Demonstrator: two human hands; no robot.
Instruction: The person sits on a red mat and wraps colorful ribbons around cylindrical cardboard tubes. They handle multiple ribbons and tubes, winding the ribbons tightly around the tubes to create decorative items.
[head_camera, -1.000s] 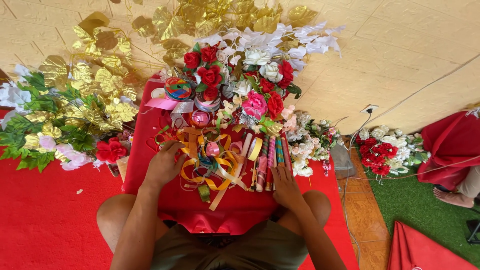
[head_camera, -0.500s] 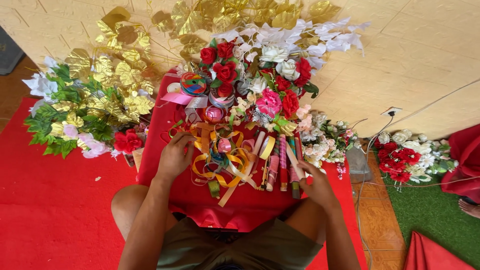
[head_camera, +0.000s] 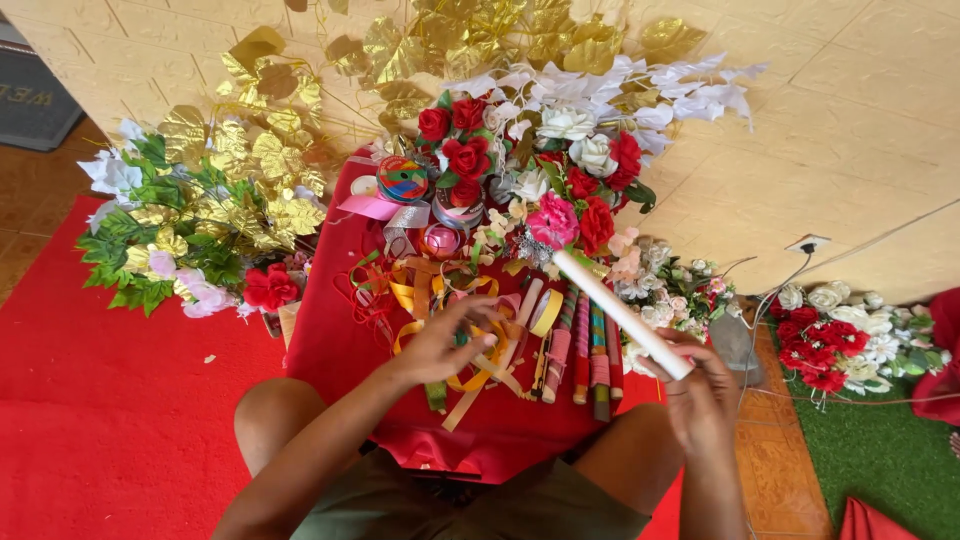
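fingers: right hand wraps its fingers round the lower end of a white stick; left hand has fingers loosely curled, tips down on the ribbon tangle. Cannot tell if they pinch a strand.
red cloth: draped over the raised surface in front of the knees; carries the ribbons, the rolls and the flowers.
gold leaves: sprays along the wall, behind and left of the cloth.
flower cluster: red, white and pink blooms at the far edge of the cloth; the upper end of the white stick sits among them, just below a pink flower.
white stick: slants from the right hand up-left into the flowers, clear of the cloth.
paper rolls: several side by side, right of the tangle, under the stick.
ribbon spool: multicoloured, upright, near the back.
risk 1: the stick is gripped only at one end, so the far end could swing and knock blooms or the spool.
risk 2: loose loops could snag the left fingers and drag the neighbouring rolls off the cloth.
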